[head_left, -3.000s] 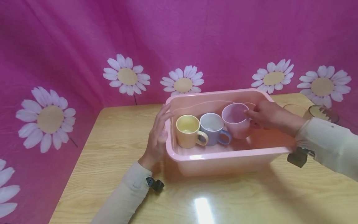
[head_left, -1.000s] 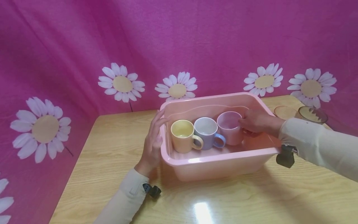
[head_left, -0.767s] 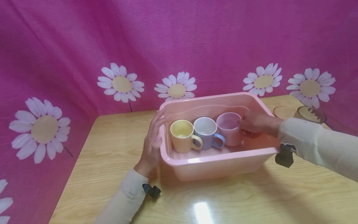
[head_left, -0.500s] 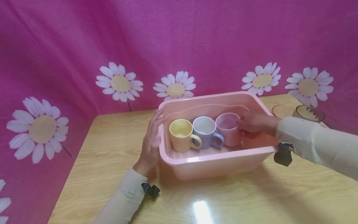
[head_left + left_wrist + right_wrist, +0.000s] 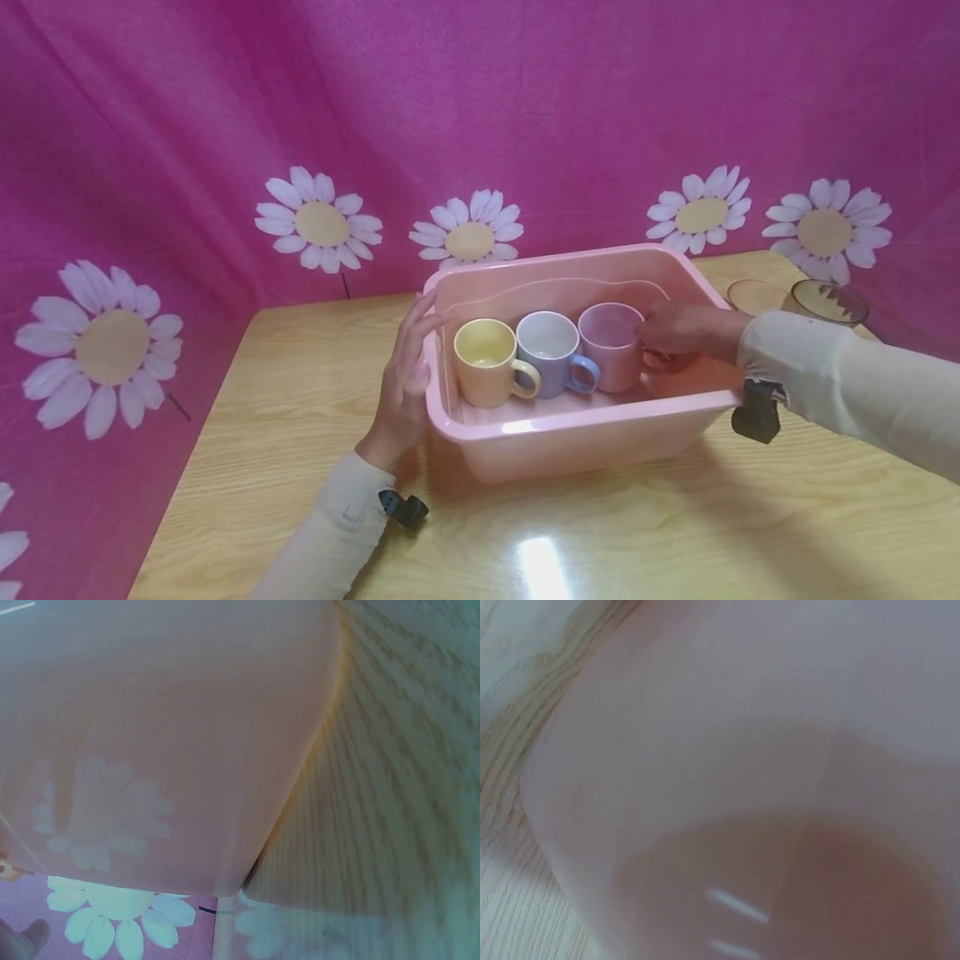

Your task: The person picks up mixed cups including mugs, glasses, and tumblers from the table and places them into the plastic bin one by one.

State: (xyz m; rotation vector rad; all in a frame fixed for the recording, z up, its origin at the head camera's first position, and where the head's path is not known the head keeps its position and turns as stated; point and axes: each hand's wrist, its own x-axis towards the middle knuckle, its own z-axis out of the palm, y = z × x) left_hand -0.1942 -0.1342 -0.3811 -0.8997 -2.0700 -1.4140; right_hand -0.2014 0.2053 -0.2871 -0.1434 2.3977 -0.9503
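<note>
Pink mug stood upright inside the pink plastic tub, directly beside the palm side of the right hand, which gripped it on its handle side. The thumb lay against the mug just below the rim, and part of the handle showed under the hand; the other fingers were mostly hidden. Just left of it came the blue mug, white inside, then the yellow mug, both upright with handles turned right. The left hand rested with extended fingers along the tub's left rim. Both wrist views showed mainly the tub's wall and the wooden table, so neither hand's hold appeared there.
</note>
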